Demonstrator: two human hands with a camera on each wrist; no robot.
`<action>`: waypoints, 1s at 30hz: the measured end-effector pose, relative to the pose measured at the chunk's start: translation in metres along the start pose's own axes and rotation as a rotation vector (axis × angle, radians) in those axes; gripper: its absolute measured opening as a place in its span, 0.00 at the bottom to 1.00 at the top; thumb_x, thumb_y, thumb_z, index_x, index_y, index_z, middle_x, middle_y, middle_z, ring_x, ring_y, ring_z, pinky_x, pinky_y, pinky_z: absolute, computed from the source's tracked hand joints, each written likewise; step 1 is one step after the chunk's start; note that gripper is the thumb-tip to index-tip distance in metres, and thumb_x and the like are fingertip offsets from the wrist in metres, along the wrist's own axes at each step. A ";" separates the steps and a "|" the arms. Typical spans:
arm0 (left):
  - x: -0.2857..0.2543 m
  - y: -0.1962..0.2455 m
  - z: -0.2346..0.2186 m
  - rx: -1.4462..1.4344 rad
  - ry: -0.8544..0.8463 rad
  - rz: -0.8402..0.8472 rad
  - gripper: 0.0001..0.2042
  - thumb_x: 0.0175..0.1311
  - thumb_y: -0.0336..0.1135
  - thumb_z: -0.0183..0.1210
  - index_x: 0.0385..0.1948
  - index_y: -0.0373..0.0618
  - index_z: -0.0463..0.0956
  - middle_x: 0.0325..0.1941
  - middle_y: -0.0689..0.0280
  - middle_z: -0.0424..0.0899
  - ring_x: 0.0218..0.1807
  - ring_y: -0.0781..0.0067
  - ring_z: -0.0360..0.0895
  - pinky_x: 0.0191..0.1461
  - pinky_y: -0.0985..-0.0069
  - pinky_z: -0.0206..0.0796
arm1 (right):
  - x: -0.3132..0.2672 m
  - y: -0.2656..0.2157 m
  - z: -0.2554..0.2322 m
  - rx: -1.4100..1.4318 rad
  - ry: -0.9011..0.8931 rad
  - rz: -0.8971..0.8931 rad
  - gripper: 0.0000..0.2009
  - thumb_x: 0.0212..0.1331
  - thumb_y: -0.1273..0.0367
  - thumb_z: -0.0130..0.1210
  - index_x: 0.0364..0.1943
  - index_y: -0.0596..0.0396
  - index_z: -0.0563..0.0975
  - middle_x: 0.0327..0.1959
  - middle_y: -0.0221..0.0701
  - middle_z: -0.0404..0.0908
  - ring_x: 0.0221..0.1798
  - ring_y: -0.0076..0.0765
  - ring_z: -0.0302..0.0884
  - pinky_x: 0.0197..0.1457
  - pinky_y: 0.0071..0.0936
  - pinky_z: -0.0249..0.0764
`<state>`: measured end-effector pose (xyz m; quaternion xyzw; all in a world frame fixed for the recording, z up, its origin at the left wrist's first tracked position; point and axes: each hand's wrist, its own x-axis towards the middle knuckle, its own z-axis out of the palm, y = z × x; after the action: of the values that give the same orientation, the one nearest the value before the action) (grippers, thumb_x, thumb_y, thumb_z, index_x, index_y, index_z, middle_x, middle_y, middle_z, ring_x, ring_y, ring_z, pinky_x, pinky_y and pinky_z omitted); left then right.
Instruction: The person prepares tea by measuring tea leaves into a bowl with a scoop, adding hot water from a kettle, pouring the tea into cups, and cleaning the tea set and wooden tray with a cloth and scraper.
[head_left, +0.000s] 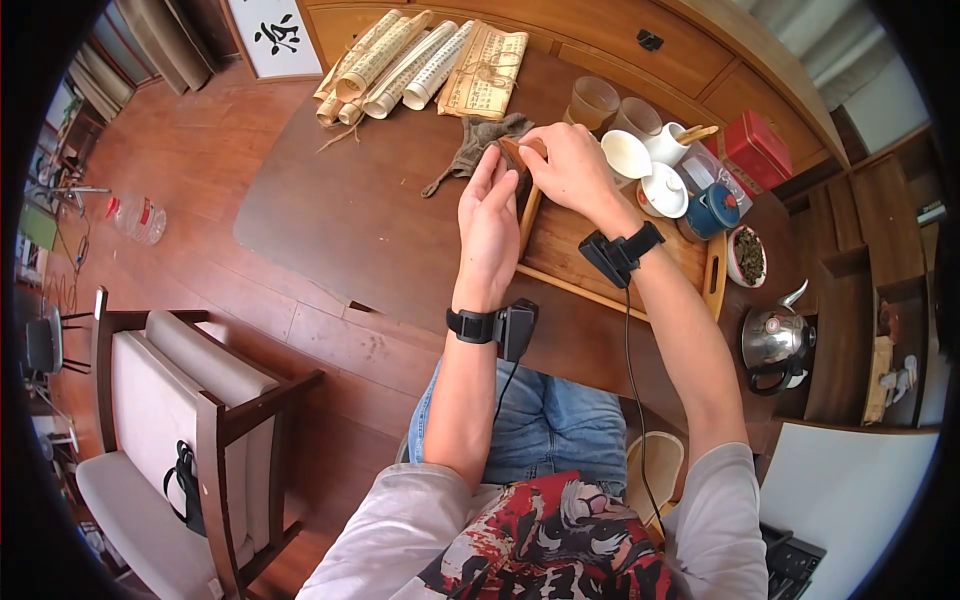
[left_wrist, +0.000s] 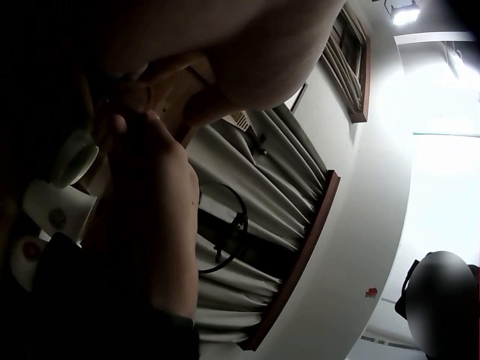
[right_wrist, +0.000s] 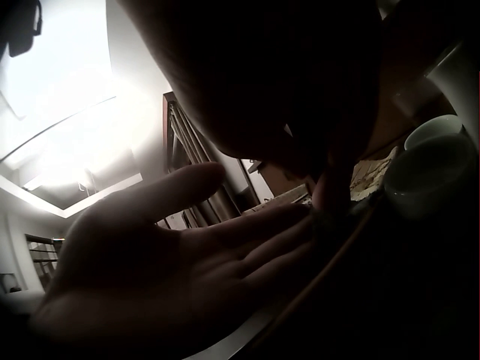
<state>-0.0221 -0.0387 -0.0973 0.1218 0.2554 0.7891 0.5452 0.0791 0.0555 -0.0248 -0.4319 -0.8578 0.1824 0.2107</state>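
Note:
My left hand [head_left: 487,228] is held palm up over the table beside the tray, its fingers extended toward the right hand. In the right wrist view, this left hand [right_wrist: 176,262] shows a flat palm and straight fingers. My right hand [head_left: 572,172] bends down over the tray's far left corner and pinches a small brown piece [head_left: 512,151] at the left fingertips; I cannot tell its kind. A grey-brown cloth [head_left: 472,152] lies just beyond the left fingertips. The wooden tray [head_left: 722,285] sits partly under the right forearm.
Cups [head_left: 626,155], a lidded white bowl [head_left: 663,190], a blue canister [head_left: 712,210] and a dish of dry leaves [head_left: 748,256] stand at the right. A steel kettle [head_left: 775,335] is nearer. Paper scrolls [head_left: 385,65] lie at the back left; a chair [head_left: 180,420] stands left.

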 end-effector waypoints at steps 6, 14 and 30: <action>0.001 0.005 -0.010 -0.020 -0.017 0.022 0.27 0.83 0.25 0.55 0.79 0.24 0.63 0.82 0.50 0.70 0.86 0.63 0.63 0.90 0.67 0.56 | 0.001 0.008 -0.001 -0.034 -0.051 -0.081 0.12 0.68 0.67 0.63 0.45 0.59 0.92 0.37 0.55 0.91 0.43 0.64 0.91 0.53 0.51 0.87; -0.003 0.018 -0.017 -0.010 -0.027 0.053 0.29 0.85 0.30 0.53 0.81 0.25 0.58 0.85 0.50 0.65 0.87 0.56 0.63 0.90 0.60 0.56 | 0.006 0.014 -0.020 0.187 -0.060 -0.012 0.13 0.73 0.66 0.65 0.49 0.63 0.90 0.27 0.37 0.92 0.29 0.27 0.90 0.36 0.27 0.81; 0.001 0.022 -0.020 -0.171 0.058 0.006 0.19 0.85 0.43 0.56 0.63 0.36 0.70 0.75 0.49 0.73 0.76 0.46 0.73 0.85 0.53 0.61 | 0.004 0.027 -0.017 0.577 -0.256 0.183 0.13 0.76 0.68 0.62 0.48 0.66 0.90 0.36 0.33 0.94 0.31 0.20 0.86 0.34 0.20 0.75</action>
<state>-0.0495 -0.0490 -0.1029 0.0527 0.2024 0.8129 0.5435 0.1041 0.0765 -0.0228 -0.4034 -0.7477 0.4890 0.1978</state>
